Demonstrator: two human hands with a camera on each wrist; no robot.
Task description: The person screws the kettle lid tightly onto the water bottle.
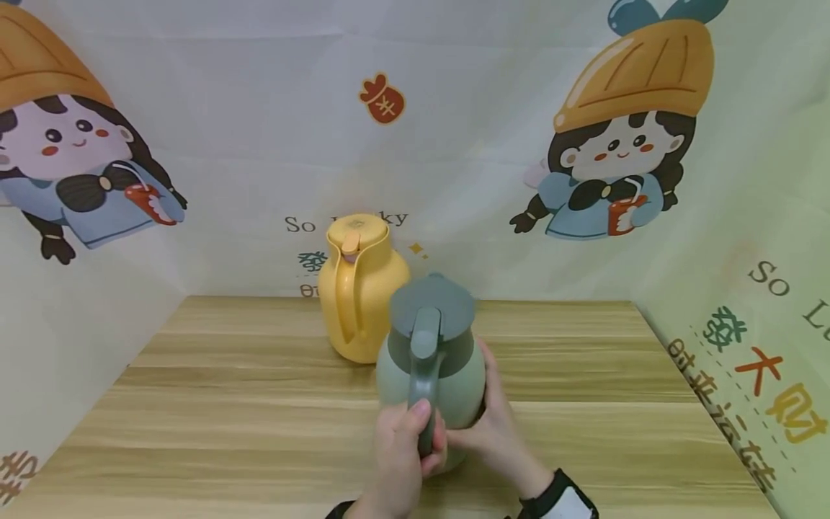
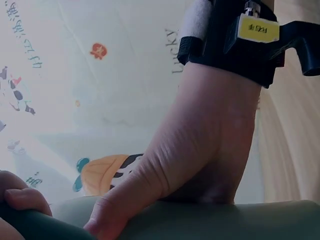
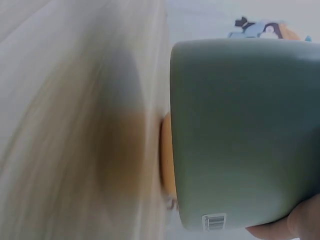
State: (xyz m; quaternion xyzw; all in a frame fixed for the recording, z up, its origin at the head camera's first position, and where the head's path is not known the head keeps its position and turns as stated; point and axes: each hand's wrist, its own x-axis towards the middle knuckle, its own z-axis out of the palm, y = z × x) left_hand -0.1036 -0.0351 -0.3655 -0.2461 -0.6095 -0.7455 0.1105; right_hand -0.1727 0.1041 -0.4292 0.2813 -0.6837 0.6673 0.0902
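Observation:
A green thermos jug point(image 1: 433, 375) with a dark grey-green lid and handle is between my hands, its lid facing away at the top. My left hand point(image 1: 403, 447) grips the lower handle, thumb along the top. Against the right side of the body, my right hand point(image 1: 499, 432) holds the jug, its thumb on the near side and most fingers hidden behind. The right wrist view shows the jug's body point(image 3: 240, 130) with its base off the wooden surface and fingers point(image 3: 306, 220) beneath one side. Just behind it stands a yellow thermos jug point(image 1: 369, 295), its handle towards me.
The wooden table point(image 1: 227, 404) runs back to a white cloth backdrop point(image 1: 259, 108) printed with cartoon figures and lettering. Similar cloth walls close in both sides. A black band point(image 2: 220, 45) with a yellow-labelled mount sits on my right wrist.

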